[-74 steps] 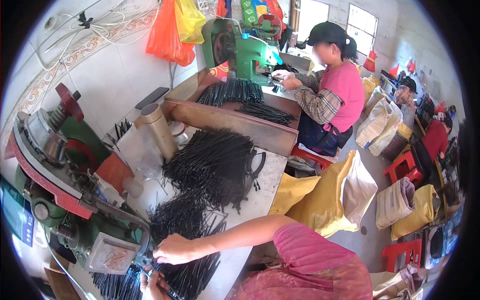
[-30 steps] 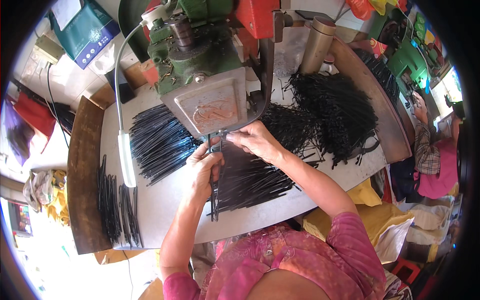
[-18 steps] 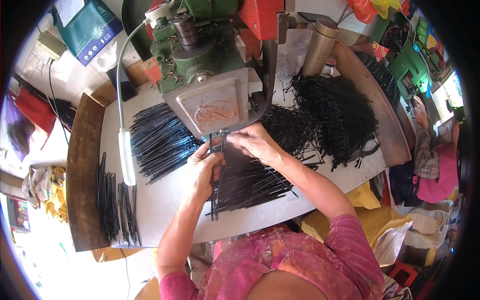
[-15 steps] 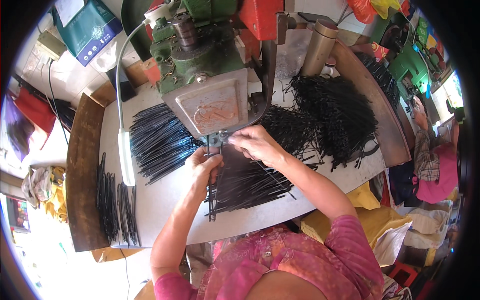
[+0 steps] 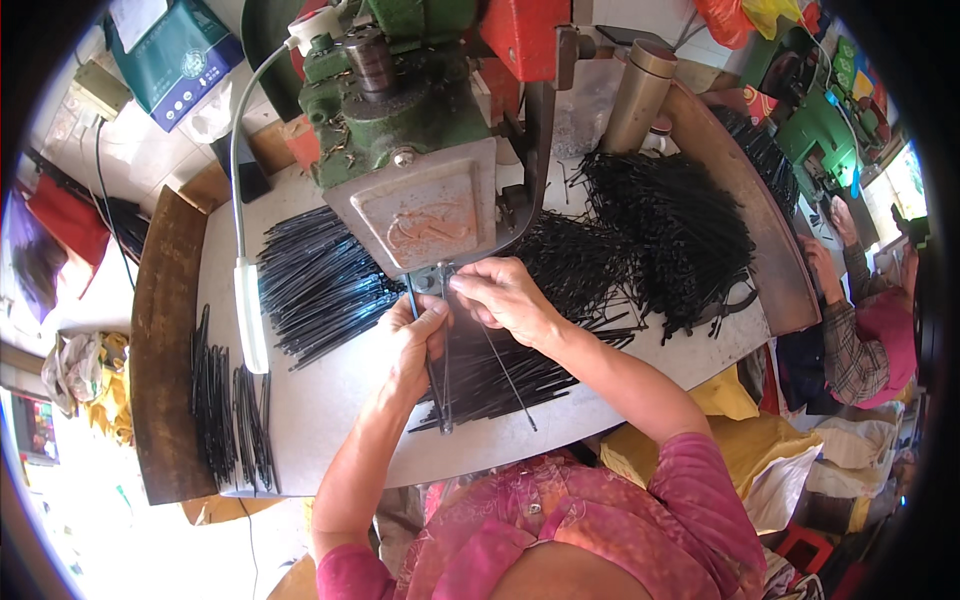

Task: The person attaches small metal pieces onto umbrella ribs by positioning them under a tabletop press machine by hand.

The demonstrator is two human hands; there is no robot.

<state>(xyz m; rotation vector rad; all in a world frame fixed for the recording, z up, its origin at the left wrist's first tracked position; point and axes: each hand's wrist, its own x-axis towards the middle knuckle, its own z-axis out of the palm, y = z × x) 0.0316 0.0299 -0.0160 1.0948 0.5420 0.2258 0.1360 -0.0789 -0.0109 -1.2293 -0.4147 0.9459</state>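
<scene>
Below the green press machine (image 5: 415,205), with its grey front plate, both my hands meet close to the small tool at its lower end. My left hand (image 5: 412,338) is closed around thin black rods (image 5: 446,385) that hang toward the table's front edge. Just to its right, my right hand (image 5: 508,300) pinches another thin black rod (image 5: 514,383), which slants down to the right. The upper ends of the rods are partly hidden by my fingers and the tool. Under my hands lies a bundle of black rods (image 5: 490,390) on the white tabletop (image 5: 340,410).
A fanned rod pile (image 5: 315,285) lies left of the press, and a larger heap (image 5: 670,235) right of it. Small bundles (image 5: 215,410) lie by the wooden side board (image 5: 170,370). A lamp tube (image 5: 252,315) hangs nearby. At far right another person (image 5: 865,345) works.
The lower ends of the left-hand rods have swung slightly right. The right-hand rod now hangs more steeply, its end moved left. The other person's arms have shifted.
</scene>
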